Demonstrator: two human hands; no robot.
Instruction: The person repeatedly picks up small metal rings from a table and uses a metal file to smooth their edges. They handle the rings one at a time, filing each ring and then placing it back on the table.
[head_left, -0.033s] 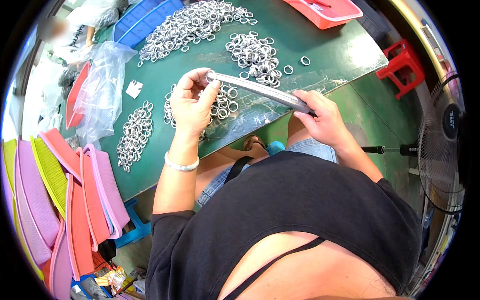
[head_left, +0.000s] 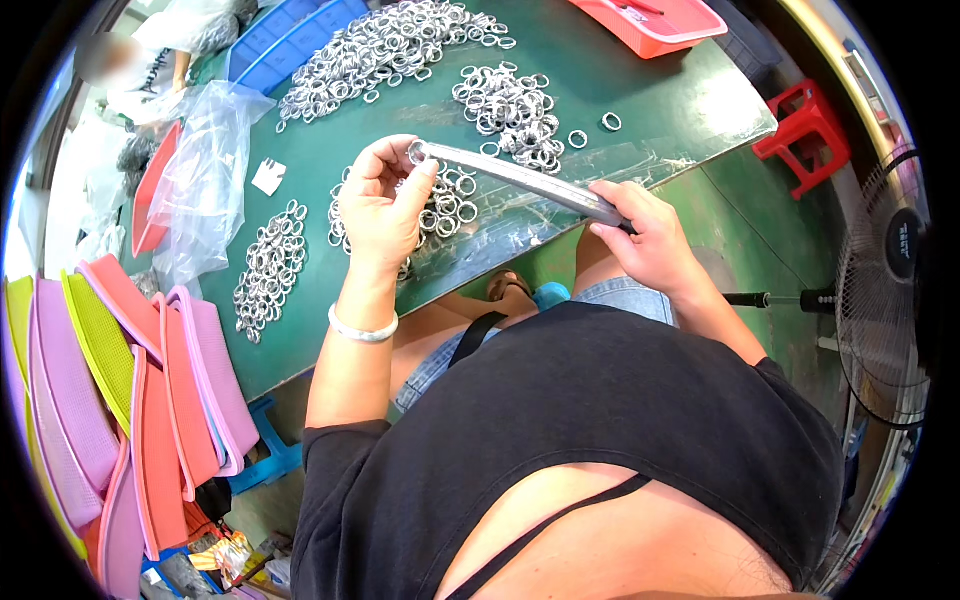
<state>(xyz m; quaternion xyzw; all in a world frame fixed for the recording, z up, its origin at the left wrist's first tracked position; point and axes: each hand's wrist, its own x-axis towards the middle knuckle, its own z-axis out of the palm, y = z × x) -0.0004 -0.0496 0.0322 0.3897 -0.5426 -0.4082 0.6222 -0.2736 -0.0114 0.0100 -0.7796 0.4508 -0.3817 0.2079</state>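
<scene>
My right hand (head_left: 645, 225) is closed round the dark handle end of a ring mandrel (head_left: 510, 173), a long, tapered grey metal rod. The rod slants up to the left across the table's near edge. At its thin tip, a silver metal ring (head_left: 416, 153) is pinched between the thumb and fingers of my left hand (head_left: 382, 205). The tip meets the ring, but I cannot tell how far it goes in. Beneath the left hand lies a pile of similar rings (head_left: 455, 208), partly hidden by it.
More rings cover the green table (head_left: 640, 110): a big heap (head_left: 375, 55) at the back, a middle pile (head_left: 510, 110) and a left pile (head_left: 270, 265). Around them are a blue crate (head_left: 285, 45), a red tray (head_left: 655, 30), a clear plastic bag (head_left: 210, 180), coloured baskets (head_left: 160, 400) and a fan (head_left: 880, 290).
The ring in my left hand has shifted very slightly to the left at the rod's tip. Otherwise hands and piles look the same.
</scene>
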